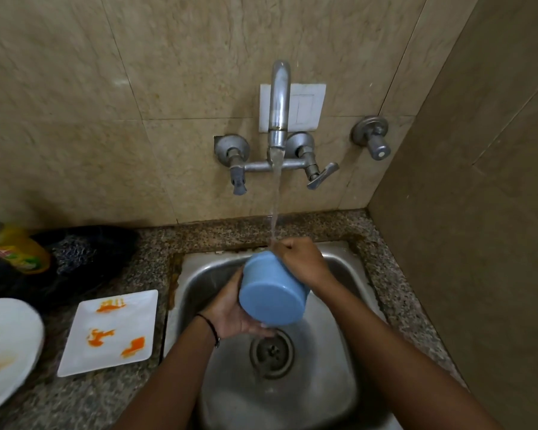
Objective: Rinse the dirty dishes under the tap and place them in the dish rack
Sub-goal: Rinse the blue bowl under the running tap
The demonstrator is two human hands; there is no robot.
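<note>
Blue cup [272, 294] held over steel sink [348, 361], tilted on its side, base toward camera, mouth toward wall tap [278, 110]. Water stream [275, 206] running from spout, landing at cup's far rim beside right hand [302, 262]. Left hand [233, 311] cupped under cup, palm up, fingers pressed together along lower wall; dark band at wrist. Right hand at cup's mouth, fingers curled and closed over rim; whether fingertips reach inside cannot be told. Drain [272, 352] directly below cup. Left of sink on granite counter [112, 395]: square white plate [109, 333] with orange smears; farther left, round white plate [7, 346], also smeared, partly out of frame. Behind plates, yellow detergent bottle [16, 246] and dark scrubber [75, 252].
</note>
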